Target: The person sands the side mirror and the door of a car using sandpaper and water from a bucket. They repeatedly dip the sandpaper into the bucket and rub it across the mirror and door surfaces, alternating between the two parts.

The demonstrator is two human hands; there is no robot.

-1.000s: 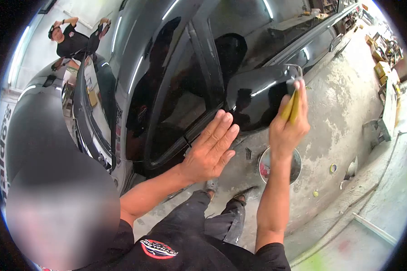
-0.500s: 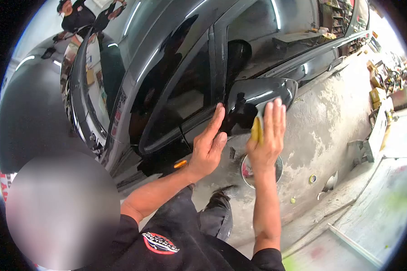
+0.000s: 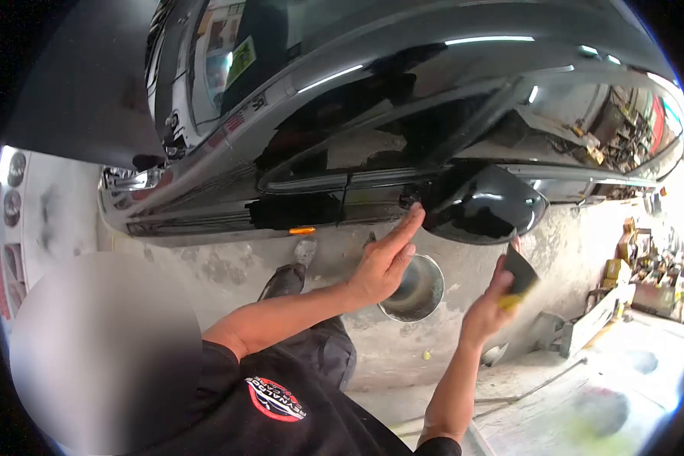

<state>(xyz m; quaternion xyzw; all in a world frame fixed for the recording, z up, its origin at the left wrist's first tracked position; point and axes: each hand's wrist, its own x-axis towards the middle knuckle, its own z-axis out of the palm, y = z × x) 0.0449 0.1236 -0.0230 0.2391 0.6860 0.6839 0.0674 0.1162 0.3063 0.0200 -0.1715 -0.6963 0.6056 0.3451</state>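
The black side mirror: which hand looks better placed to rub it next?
Probably the right hand: it holds the pad near the outer end of the side mirror, while the left hand, near the inner end, shows no pad.

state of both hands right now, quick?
Left hand: open, fingers extended, fingertips by the side mirror's base; contact can't be told.
Right hand: closed on a dark-and-yellow pad.

The right hand (image 3: 488, 313) holds a dark-and-yellow pad (image 3: 520, 273) near the black side mirror (image 3: 482, 209).
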